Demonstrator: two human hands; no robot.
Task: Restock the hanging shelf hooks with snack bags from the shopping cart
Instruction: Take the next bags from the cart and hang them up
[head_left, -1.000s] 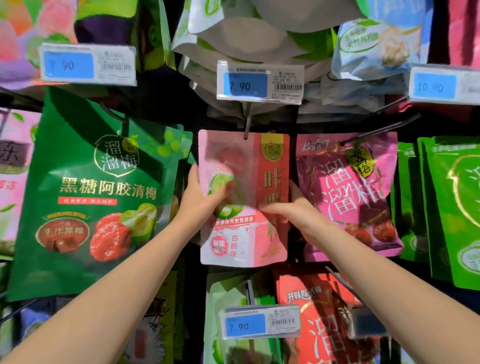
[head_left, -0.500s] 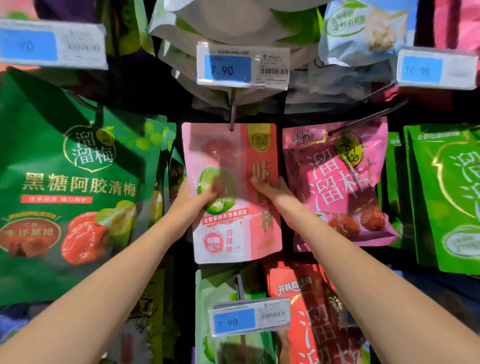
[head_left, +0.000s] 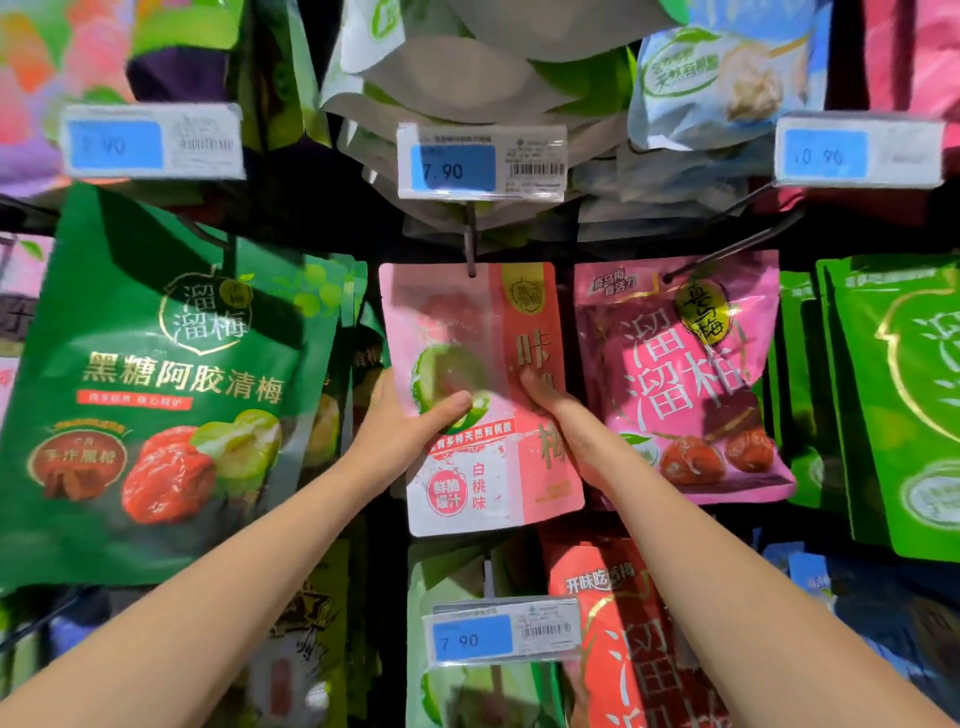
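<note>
Both sides of the bag (head_left: 452, 322) are gripped at mid-height by the left hand (head_left: 400, 431) and right hand (head_left: 561, 415), equally near. It is held upright, top hole met by the hook (head_left: 470, 244) straight above them, farther in.

middle bag (head_left: 452, 312) on hook (head_left: 470, 244) under price tag (head_left: 480, 161) | big bag (head_left: 156, 389) left, another bag (head_left: 675, 374) right | left hand (head_left: 400, 436) grabs its left edge, right hand (head_left: 566, 415) the right one | lower tag (head_left: 501, 631) below
</note>
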